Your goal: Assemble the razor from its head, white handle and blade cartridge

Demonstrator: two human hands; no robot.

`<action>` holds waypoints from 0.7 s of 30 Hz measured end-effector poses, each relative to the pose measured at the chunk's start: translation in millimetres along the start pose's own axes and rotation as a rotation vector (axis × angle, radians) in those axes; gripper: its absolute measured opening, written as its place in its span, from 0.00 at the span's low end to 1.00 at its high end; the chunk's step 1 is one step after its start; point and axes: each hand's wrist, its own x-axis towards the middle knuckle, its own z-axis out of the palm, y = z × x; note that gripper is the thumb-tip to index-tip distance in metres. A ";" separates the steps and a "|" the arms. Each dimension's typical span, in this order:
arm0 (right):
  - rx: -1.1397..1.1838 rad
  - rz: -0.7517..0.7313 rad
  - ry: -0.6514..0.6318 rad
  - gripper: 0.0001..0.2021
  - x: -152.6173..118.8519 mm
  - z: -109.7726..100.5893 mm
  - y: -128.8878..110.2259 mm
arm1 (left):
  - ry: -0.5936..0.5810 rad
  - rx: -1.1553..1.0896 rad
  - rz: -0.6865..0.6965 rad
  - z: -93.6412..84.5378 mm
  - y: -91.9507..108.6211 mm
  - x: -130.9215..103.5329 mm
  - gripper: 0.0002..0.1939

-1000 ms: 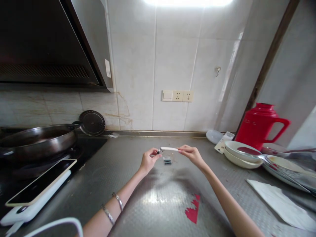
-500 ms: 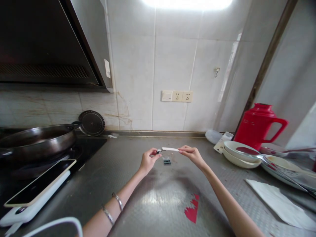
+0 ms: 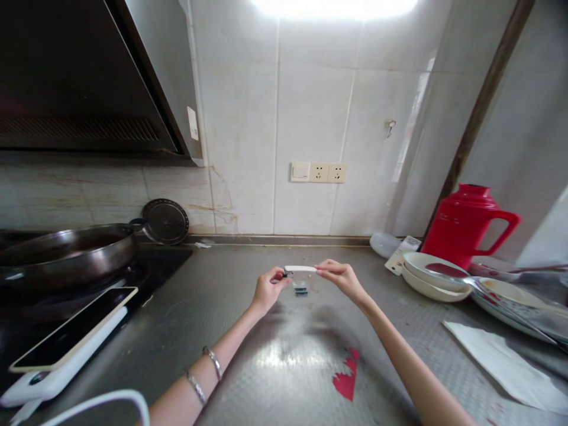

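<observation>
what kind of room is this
Most likely a home kitchen: a large pan sits on the black stovetop under a range hood, and bowls stand beside a red jug.

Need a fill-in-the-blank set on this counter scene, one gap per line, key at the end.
1. The right hand pinches one end of a slim piece coloured ____.
2. Two silver bangles circle the person's ____ forearm.
3. The flask behind the stacked bowls is coloured ____.
4. Beside the wall switch, the number of sockets is ____.

Missing words: white; left; red; two.
</observation>
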 end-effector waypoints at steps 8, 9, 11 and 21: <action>-0.006 0.005 0.059 0.15 -0.2 -6.1 5.0 | -0.006 0.020 -0.015 1.1 3.2 -0.5 0.09; 0.005 -0.001 0.048 0.15 0.0 -5.4 4.3 | -0.007 0.017 -0.016 1.1 3.2 -0.4 0.08; 0.018 -0.006 0.020 0.14 0.3 -3.1 4.0 | -0.011 0.009 -0.012 1.2 3.2 -0.3 0.08; 0.082 0.173 0.210 0.22 -0.2 -7.2 31.0 | -0.037 -0.011 -0.024 -0.4 9.6 -2.8 0.11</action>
